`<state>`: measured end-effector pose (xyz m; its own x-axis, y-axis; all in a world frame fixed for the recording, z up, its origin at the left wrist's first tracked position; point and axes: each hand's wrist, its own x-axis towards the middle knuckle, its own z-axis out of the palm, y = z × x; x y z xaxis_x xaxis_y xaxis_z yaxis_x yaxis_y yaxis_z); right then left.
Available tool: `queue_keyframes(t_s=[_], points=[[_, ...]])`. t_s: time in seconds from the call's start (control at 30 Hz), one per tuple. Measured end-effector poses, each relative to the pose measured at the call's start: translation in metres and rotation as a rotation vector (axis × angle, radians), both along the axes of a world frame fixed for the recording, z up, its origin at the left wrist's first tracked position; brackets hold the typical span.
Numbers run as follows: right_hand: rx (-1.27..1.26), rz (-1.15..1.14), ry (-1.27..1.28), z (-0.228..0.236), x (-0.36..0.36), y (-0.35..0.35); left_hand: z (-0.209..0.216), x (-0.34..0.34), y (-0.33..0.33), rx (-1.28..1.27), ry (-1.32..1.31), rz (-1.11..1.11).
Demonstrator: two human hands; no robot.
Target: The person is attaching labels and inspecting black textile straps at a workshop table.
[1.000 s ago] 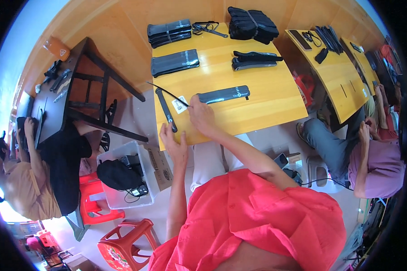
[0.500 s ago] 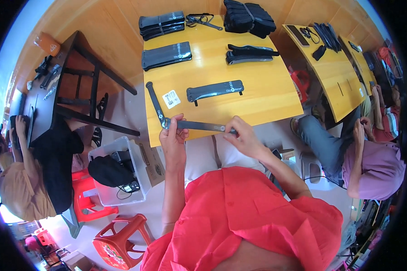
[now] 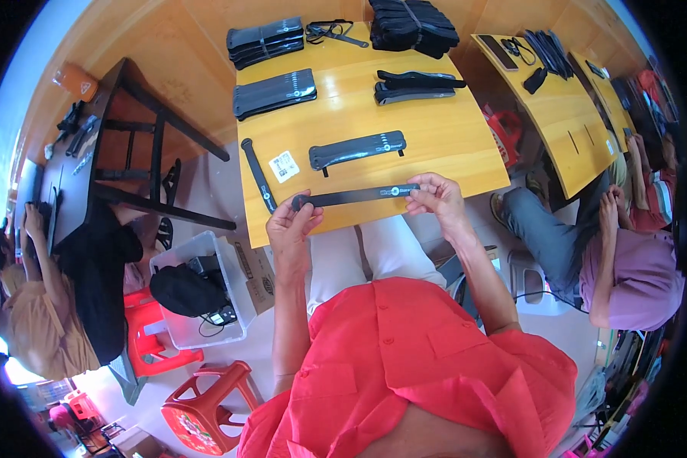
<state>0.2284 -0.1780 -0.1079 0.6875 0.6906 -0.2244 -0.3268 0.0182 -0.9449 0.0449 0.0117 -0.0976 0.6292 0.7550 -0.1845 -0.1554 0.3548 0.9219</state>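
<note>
A long black strap (image 3: 355, 195) with pale printing near one end stretches almost level between my two hands, just above the table's near edge. My left hand (image 3: 288, 227) pinches its rounded left end, thumb on top. At the printed right end, my right hand (image 3: 440, 200) grips it between thumb and fingers. Close to my left hand, a similar black strap (image 3: 258, 175) lies slantwise on the yellow table (image 3: 427, 168). Beside that strap is a white printed label (image 3: 284, 166). Beyond the held strap rests a stack of black straps (image 3: 357, 150), with two short ends sticking out below.
Farther back lie strap bundles (image 3: 275, 94), (image 3: 266, 42), a folded black pile (image 3: 414, 29) and loose dark straps (image 3: 418, 88). A clear bin (image 3: 198, 290) and a red stool (image 3: 206, 408) stand at left. People sit at tables on both sides.
The held strap has turned so its printed face shows, and sits more level. My right hand has moved up and to the right; the whole view has shifted slightly.
</note>
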Motion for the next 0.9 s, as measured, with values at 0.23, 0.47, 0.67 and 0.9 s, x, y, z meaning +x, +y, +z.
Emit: queue_keyframes(t_s=[0.23,0.47,0.67,0.9], points=[[-0.038,-0.072,0.080,-0.005,0.009,-0.002,-0.007,0.003,0.004,0.033,0.093,0.007],[-0.101,-0.118,0.052,-0.021,0.029,0.002,-0.027,0.014,0.027,0.063,0.250,-0.168],[-0.161,-0.117,-0.052,-0.037,0.047,0.017,-0.039,0.033,0.046,0.150,0.290,-0.190],[-0.137,-0.178,-0.110,-0.043,0.061,0.041,-0.060,0.057,0.061,0.391,0.314,-0.048]])
